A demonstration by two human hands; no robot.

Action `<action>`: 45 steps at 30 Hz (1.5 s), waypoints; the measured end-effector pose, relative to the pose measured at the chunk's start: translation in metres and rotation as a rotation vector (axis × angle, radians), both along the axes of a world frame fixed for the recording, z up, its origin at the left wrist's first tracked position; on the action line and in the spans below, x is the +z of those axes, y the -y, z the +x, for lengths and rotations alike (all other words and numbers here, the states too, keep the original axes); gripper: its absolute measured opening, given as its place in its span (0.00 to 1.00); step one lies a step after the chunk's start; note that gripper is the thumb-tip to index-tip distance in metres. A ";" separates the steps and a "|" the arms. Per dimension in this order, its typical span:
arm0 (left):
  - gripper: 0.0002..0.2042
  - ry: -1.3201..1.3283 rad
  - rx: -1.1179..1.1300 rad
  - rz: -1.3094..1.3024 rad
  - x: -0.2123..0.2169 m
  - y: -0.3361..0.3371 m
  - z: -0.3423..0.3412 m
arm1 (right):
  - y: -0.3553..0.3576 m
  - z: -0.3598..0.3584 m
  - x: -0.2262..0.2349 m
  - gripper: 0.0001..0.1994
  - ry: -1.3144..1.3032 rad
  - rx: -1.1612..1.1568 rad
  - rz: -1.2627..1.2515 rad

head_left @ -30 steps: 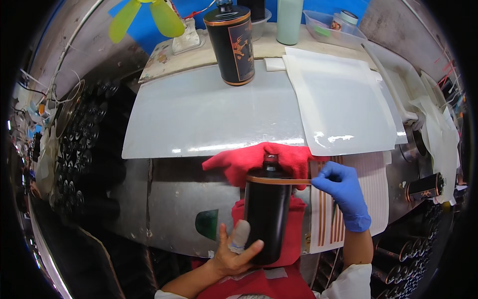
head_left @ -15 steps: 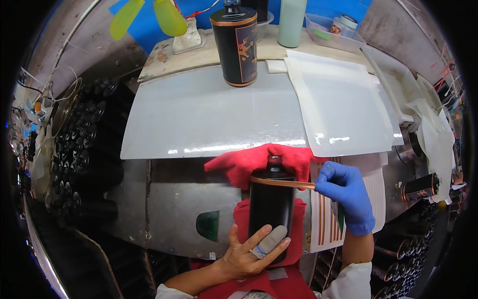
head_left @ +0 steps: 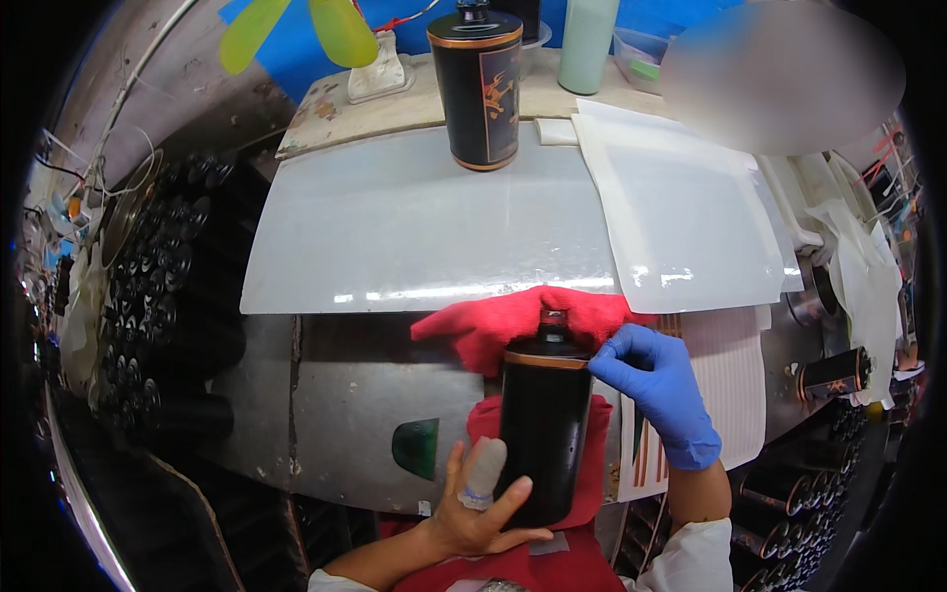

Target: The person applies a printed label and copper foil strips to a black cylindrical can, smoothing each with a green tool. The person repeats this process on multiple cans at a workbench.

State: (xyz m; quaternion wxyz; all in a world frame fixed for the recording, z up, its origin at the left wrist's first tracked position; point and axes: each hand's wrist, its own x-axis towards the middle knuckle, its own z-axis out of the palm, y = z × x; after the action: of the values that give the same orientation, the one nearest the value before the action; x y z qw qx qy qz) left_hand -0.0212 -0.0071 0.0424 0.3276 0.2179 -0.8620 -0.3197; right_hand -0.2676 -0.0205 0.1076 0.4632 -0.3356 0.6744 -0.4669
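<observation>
Two black bottles (head_left: 541,434) (head_left: 478,84), one red cloth (head_left: 493,326)

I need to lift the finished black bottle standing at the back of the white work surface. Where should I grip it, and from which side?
Grip the black bottle around its straight cylindrical body, about mid-height, coming from the front. It stands upright, and the white work surface before it looks open, while a pale green bottle and other things crowd behind and to its right. The narrow cap offers a poorer hold.

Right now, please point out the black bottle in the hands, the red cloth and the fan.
black bottle (head_left: 541,434), head view, middle of body.
red cloth (head_left: 493,326), head view, upper fold.
fan (head_left: 340,28), head view, right blade.
</observation>
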 end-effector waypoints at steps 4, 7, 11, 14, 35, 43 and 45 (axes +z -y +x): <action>0.28 0.104 -0.050 -0.141 0.007 0.000 -0.012 | 0.000 -0.001 0.005 0.08 0.026 -0.007 -0.001; 0.22 0.206 -0.125 -0.181 0.004 0.004 -0.011 | 0.002 -0.002 0.002 0.08 0.009 -0.010 0.033; 0.21 0.140 -0.093 -0.191 -0.004 0.002 -0.013 | 0.003 -0.003 0.000 0.08 -0.048 0.000 0.054; 0.22 0.071 -0.058 -0.158 -0.007 -0.001 -0.012 | 0.003 -0.002 -0.001 0.08 -0.083 0.000 0.015; 0.32 -0.405 0.147 0.671 0.038 0.082 -0.092 | -0.051 -0.019 -0.055 0.23 1.078 -0.502 0.138; 0.39 -0.057 0.270 0.344 0.045 0.079 -0.099 | -0.070 -0.006 -0.046 0.25 0.668 -0.365 -0.171; 0.45 -0.072 0.266 0.285 0.044 0.076 -0.098 | -0.063 -0.002 -0.035 0.25 0.618 -0.431 -0.253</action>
State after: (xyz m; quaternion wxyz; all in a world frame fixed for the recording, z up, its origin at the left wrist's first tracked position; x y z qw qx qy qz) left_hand -0.1192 -0.0828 0.0862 0.3632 0.3628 -0.7593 -0.4000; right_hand -0.2700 0.0427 0.0730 0.4907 -0.0847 0.4954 -0.7118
